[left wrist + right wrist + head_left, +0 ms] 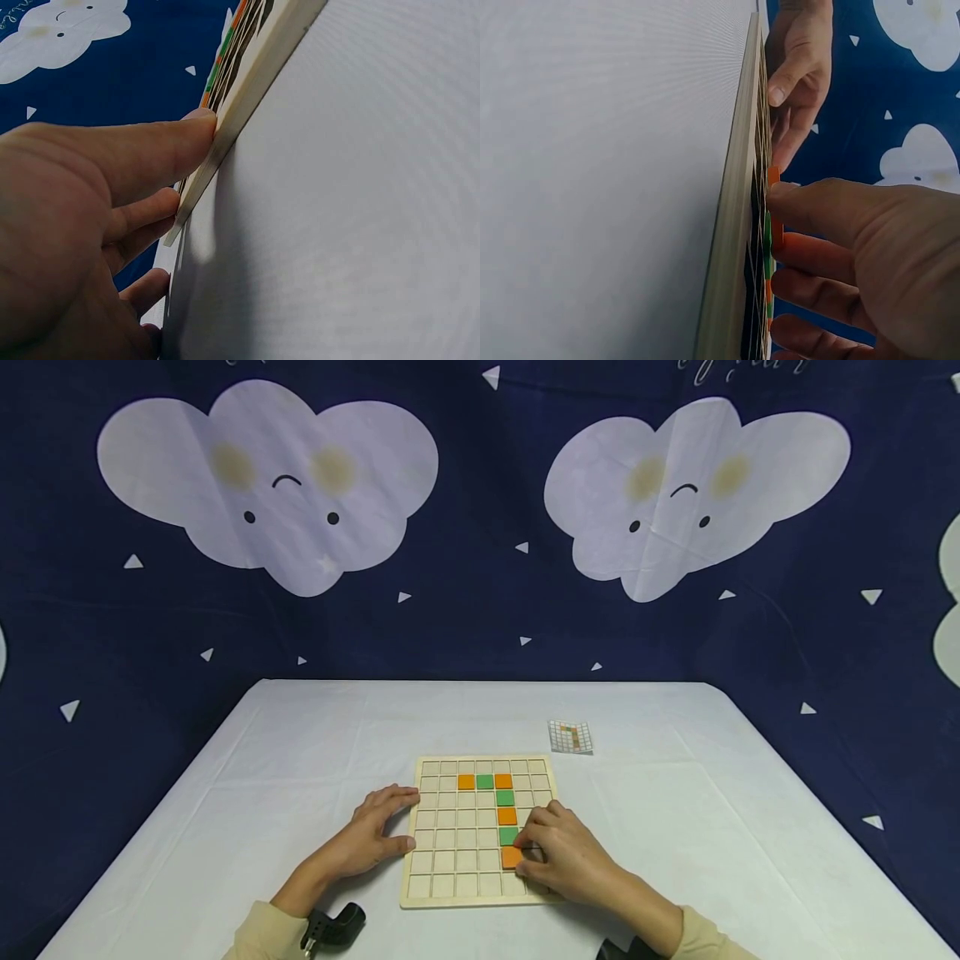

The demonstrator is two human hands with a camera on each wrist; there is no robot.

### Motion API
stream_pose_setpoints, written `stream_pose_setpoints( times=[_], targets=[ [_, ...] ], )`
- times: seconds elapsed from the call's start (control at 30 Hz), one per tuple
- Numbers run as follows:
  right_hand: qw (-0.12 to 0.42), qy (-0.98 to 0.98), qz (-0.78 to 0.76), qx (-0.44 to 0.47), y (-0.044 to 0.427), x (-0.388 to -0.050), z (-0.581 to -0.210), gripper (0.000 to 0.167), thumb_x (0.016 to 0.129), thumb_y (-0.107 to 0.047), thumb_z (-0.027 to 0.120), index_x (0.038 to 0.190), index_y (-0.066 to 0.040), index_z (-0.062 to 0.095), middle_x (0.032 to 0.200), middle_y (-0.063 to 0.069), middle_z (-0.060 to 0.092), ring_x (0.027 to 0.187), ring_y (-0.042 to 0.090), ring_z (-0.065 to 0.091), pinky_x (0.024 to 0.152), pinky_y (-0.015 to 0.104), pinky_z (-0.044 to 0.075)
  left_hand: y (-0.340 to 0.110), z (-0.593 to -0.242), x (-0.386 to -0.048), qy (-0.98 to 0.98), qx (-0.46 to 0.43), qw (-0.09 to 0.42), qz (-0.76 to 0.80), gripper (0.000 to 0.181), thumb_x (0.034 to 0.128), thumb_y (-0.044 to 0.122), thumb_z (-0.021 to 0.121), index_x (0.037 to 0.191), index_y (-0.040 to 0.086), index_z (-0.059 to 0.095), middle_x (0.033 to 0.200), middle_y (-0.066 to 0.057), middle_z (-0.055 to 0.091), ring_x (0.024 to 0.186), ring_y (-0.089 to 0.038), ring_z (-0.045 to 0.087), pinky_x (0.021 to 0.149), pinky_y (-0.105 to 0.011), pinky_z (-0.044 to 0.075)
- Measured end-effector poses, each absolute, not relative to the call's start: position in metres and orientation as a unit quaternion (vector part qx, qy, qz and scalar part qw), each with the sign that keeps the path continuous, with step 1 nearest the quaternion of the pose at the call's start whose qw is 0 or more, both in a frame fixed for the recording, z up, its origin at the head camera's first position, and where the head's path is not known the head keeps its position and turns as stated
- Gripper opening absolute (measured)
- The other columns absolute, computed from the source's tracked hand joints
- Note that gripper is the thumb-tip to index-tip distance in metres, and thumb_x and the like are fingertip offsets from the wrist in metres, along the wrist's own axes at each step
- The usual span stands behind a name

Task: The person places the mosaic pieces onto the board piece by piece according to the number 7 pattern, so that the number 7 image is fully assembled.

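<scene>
A wooden grid board point(453, 839) lies on the table, with orange and green square tiles set in a row and a column. My right hand point(570, 856) pinches an orange tile point(511, 858) at the column's near end. In the right wrist view that orange tile point(774, 175) stands slightly raised and tilted between thumb and fingers. Just beyond it sits a green tile point(507, 836). My left hand point(367, 835) rests against the board's left edge, thumb and fingers spread and fairly straight. The left wrist view has the thumb point(169, 154) touching the board's rim point(247, 86).
A small printed pattern card point(571, 737) lies beyond the board's far right corner. White cloth covers the table point(300, 735). Behind it hangs a dark blue curtain point(480, 635) with clouds. A black strap device point(333, 927) sits at the left wrist.
</scene>
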State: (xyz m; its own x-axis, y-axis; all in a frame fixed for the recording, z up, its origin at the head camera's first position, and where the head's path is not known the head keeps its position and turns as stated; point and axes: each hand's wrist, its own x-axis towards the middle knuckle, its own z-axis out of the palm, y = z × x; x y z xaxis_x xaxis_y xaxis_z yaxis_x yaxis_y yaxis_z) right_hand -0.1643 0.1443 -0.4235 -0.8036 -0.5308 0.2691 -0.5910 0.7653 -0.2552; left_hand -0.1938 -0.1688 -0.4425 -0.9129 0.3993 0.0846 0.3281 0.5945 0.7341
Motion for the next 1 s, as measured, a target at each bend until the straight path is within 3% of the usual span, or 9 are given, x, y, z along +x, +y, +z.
stream_pose_setpoints(
  times=[1.0],
  targets=[
    [0.104,-0.931,0.159,0.311,0.1433,-0.1655,-0.4249,0.021,0.071,-0.034,0.08,0.086,-0.021,0.071,0.086,-0.013,0.057,0.079,0.003,0.037,0.07,0.021,0.036,-0.1689,-0.4442,-0.1941,0.892,0.201,0.043,0.403,0.059,0.0799,0.018,0.072,0.134,0.006,0.051,0.146,-0.008,0.041,0.14,-0.035,0.023,0.11,-0.061,0.012]
  ],
)
